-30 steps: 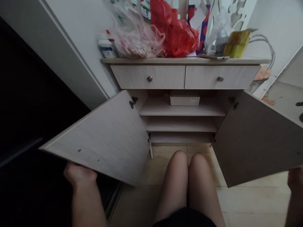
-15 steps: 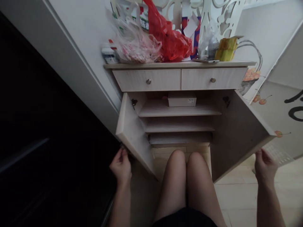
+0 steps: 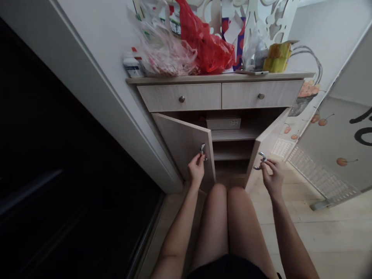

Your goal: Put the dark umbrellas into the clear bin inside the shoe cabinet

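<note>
My left hand [image 3: 197, 169] pinches the curved metal handle [image 3: 202, 147] on the left cabinet door [image 3: 186, 143]. With its fingers closed, my right hand [image 3: 272, 177] grips a similar metal handle [image 3: 262, 155] on the right cabinet door [image 3: 269, 135]. Both doors stand partly open, angled toward each other with a gap between them. Through that gap I see a white box [image 3: 223, 123] on the upper shelf [image 3: 232, 135] and lower shelves beneath it. The doors hide the sides of the interior.
Two closed drawers [image 3: 200, 97] sit above the doors. On the cabinet top are a red plastic bag [image 3: 207, 48], a clear bag [image 3: 168, 58], a white bottle [image 3: 133, 68] and a yellow package [image 3: 277, 58]. My knees [image 3: 226, 197] are close to the doors. A dark panel [image 3: 58, 155] stands at left.
Both doors have swung inward from wider open, narrowing the view inside. My hands have moved toward each other with them, and the handles now show.
</note>
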The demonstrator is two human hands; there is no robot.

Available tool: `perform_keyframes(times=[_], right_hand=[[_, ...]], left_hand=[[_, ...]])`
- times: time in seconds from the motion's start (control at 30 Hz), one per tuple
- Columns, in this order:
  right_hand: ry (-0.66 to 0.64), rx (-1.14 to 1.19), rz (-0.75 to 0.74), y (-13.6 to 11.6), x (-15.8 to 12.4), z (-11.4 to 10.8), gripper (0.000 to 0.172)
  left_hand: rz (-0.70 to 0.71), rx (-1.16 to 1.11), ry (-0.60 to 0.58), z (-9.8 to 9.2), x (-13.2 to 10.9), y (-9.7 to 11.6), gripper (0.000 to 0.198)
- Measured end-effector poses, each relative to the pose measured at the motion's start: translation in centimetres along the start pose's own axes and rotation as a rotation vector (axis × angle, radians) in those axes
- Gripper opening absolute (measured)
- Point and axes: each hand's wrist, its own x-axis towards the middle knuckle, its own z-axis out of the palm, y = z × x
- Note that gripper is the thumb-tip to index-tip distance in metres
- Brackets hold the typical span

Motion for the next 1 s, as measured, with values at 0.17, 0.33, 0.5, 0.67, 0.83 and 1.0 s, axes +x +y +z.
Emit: perform_keyframes(times=[0.17, 0.33, 0.5, 0.67, 0.83, 1.0], right_hand=[[-0.133, -0.004, 0.027, -1.5, 2.0, 7.1, 0.035], [-0.233, -0.173, 0.094, -2.5, 4.2, 12.7, 0.038], [-0.259, -0.257, 0.078, -2.4, 5.8, 16.0, 0.035], [-0.294, -0.221, 0.074, -1.7, 7.2, 18.5, 0.039], [-0.341, -0.229, 0.123, -1.2, 8.4, 20.2, 0.040], [-0.357, -0.272, 0.135, -1.1, 9.2, 21.2, 0.033]], left_hand=[[0.097, 0.169, -0.087, 2.7, 1.9, 0.2, 0.026], [0.149, 0.270, -0.158, 5.0, 3.8, 0.2, 0.021], [0.185, 0.400, -0.192, 7.1, 5.4, 0.5, 0.018], [0.167, 0.485, -0.242, 8.6, 6.9, 0.9, 0.021], [0.160, 0.534, -0.260, 9.7, 8.0, 0.8, 0.024], [0.156, 0.544, -0.268, 10.7, 8.9, 0.5, 0.025]])
